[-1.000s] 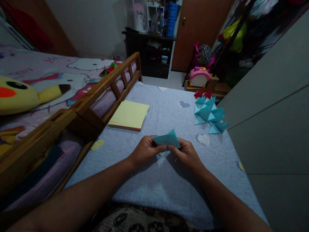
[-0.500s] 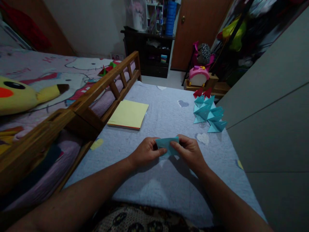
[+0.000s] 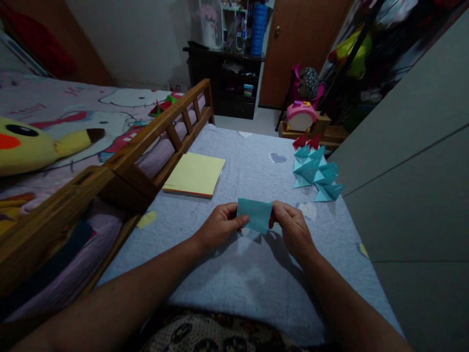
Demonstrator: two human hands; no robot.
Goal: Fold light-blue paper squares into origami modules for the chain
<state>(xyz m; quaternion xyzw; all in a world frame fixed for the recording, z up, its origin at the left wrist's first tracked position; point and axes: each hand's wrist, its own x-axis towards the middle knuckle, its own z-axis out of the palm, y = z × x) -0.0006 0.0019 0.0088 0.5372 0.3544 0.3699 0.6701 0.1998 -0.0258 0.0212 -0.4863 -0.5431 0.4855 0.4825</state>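
Note:
A small teal paper rectangle (image 3: 255, 214) is held up above the bed, its flat face toward me. My left hand (image 3: 222, 225) pinches its left side, with the thumb across the front. At the right edge, the fingertips of my right hand (image 3: 293, 227) close on the paper. Several folded teal paper pieces (image 3: 308, 168) with pointed tips stand at the right edge of the bed, with red folded pieces (image 3: 307, 142) behind them. A stack of square paper (image 3: 196, 173), yellow on top, lies to the left beyond my left hand.
A wooden rail (image 3: 157, 132) runs along the left side, with a yellow plush toy (image 3: 29, 146) on the bed beyond it. A pale cabinet (image 3: 414, 195) borders the right. A dark shelf unit (image 3: 223, 83) stands at the back.
The teal paper has tilted up and shows more of its face. My right thumb has slid off its front to the right edge.

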